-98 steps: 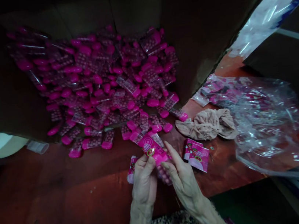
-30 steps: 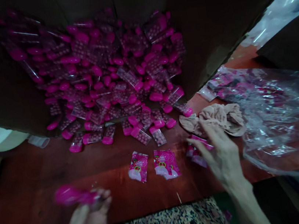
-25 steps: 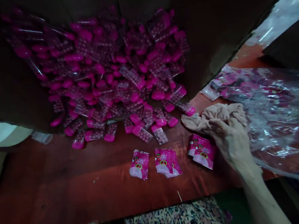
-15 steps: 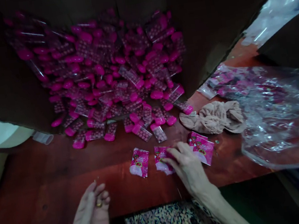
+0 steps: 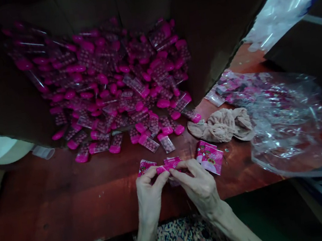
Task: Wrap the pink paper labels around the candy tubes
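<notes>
1. Pink wrapper (image 5: pixel 162 169): raised above the near part of the table, in front of me, between my two sets of fingertips. It lies straight ahead of both hands. The strip that shows runs roughly left to right, from one hand to the other; fingers cover the rest, so the full long axis is uncertain.
2. Left hand (image 5: pixel 148 196): thumb and forefinger pinched on the wrapper's left part. Right hand (image 5: pixel 198 185): likewise on its right part. Both touch it; neither is nearer.
3. Wrapper appearance: bright pink, thin, with a paler curved print. Whether it is flat or parted at the edge, I cannot tell.
4. Just beyond my fingers: a left packet (image 5: pixel 146 165) and a middle packet (image 5: pixel 172 160), both partly hidden. Right of my right hand: a printed packet stack (image 5: pixel 210 157).
5. Farther out: loose beaded bottles (image 5: pixel 166 143) with pink ends, then a heaped pile (image 5: pixel 102 85) of them inside a dark carton (image 5: pixel 205 30).
6. Far right: crumpled cloth (image 5: pixel 221 126), touching or just beside a clear bag (image 5: pixel 290 126).
7. Surface: reddish table (image 5: pixel 71 205).
</notes>
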The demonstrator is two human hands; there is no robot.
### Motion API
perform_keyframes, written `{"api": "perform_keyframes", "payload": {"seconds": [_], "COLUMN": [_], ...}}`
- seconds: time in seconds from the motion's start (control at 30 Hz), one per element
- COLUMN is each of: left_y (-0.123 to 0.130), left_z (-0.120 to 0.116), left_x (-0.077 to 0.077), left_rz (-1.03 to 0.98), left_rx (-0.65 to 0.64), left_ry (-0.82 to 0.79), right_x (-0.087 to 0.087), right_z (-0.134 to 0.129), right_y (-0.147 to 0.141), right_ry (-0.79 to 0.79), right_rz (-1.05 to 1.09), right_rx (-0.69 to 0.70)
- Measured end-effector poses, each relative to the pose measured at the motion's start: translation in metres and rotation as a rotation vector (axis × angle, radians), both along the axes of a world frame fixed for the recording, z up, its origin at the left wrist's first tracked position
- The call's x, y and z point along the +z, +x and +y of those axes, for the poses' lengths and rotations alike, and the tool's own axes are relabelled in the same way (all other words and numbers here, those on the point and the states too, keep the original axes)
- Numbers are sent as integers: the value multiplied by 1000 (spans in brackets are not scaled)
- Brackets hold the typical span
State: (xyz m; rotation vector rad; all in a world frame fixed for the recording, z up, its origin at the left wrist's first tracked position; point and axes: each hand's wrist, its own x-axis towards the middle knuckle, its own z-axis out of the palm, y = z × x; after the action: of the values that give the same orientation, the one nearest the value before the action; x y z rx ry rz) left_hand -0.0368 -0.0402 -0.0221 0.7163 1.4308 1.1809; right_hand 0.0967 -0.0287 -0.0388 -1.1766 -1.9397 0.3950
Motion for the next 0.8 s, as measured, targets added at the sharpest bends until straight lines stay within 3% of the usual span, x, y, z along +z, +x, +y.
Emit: {"api": "perform_keyframes", "payload": {"seconds": [0.07,0.13,0.23,0.37,0.5,0.8], "left_y": [5,9,13,14,11,-5], "left_z": [4,7,8,8,8,13], "left_x": [-2,-5,-8,-9,-9,-5], "left_rz": [-77,-154,-254,-357,-404,-454], "left_rx": [40,114,190,296,311,396], "left_ry": [16,19,4,-50,-72,-46], "right_x": [2,1,-3,-4,-2,17], "right_z": [-1,-2,-5,-8,-8,3], "right_y": [-4,-8,-13,-17,-17,-22], "right_ry": [-95,-297,-570,-546,-532,-700], "right_rz": [149,318,480,458,431,415], "right_rx": [-84,-144,-92,-83,-23,45]}}
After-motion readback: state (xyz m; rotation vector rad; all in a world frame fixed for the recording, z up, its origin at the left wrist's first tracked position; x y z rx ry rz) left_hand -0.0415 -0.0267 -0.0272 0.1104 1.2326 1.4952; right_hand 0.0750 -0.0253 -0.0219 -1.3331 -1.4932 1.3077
